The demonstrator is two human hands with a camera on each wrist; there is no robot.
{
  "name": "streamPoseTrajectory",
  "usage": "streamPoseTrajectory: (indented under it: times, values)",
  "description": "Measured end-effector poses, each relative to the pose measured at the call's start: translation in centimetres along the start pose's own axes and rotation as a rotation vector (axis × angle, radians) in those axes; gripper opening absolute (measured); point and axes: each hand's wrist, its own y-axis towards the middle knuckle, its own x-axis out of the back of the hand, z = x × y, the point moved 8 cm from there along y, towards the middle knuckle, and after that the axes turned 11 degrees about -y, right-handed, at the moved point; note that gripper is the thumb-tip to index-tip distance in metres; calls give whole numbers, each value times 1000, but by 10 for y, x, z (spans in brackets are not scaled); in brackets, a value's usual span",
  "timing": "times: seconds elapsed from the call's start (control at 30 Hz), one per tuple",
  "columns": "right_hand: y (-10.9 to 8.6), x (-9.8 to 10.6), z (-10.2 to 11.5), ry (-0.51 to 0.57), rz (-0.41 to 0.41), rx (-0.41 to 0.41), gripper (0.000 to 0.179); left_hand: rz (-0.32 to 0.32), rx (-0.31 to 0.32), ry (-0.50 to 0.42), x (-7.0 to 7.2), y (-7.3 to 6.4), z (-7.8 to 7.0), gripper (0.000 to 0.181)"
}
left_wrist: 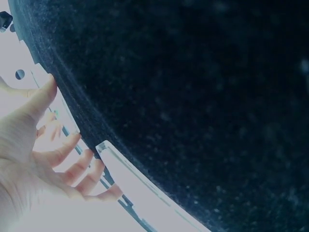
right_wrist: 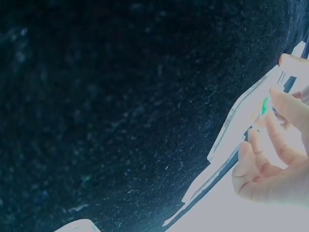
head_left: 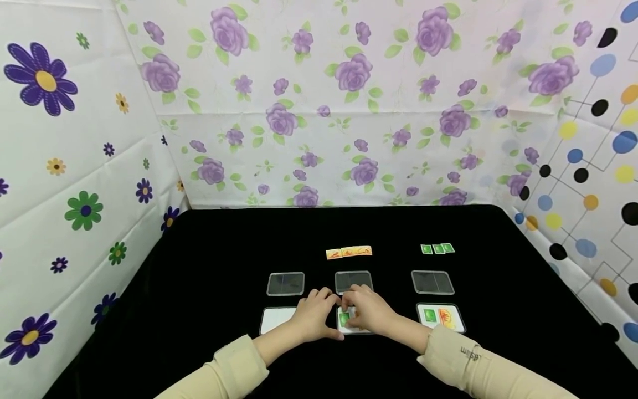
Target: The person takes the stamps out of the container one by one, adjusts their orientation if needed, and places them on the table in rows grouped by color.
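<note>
In the head view, my left hand (head_left: 315, 315) spans the left end of the middle white card in its clear case (head_left: 356, 331), thumb at the near corner and index finger at the far one. In the left wrist view, its fingers (left_wrist: 63, 150) look loosely bent and spread. My right hand (head_left: 371, 311) reaches over the same card from the right, thumb and index finger pinching a small green picture card (head_left: 344, 319) on it. Behind these fingers an orange picture piece shows only in part. The right wrist view shows the green piece (right_wrist: 264, 105) at the fingertips.
A blank white card (head_left: 276, 320) lies left; a card with green and orange pictures (head_left: 441, 318) lies right. Behind are three clear case covers, left (head_left: 286, 284), middle (head_left: 353, 281) and right (head_left: 432, 282). Orange pieces (head_left: 349, 252) and green pieces (head_left: 438, 249) lie farther back on the black cloth.
</note>
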Motion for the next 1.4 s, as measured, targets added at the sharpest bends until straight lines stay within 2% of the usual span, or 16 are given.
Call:
streamPoseTrajectory:
  times: [0.6,0.9,1.23,1.4]
  values:
    - [-1,1,5,175,-28,20,28,-17,-13,1,6,-1,-4,69]
    - [-2,2,4,179,-76,26,26,-18,-11,3,5,-1,-4,68]
    - [-4,-2,-2,281,-80,6,22,-12,-2,-2,0,-1,-1,67]
    - [-5,-2,-5,319,-43,-11,17,-7,-5,-9,-1,0,-1,66]
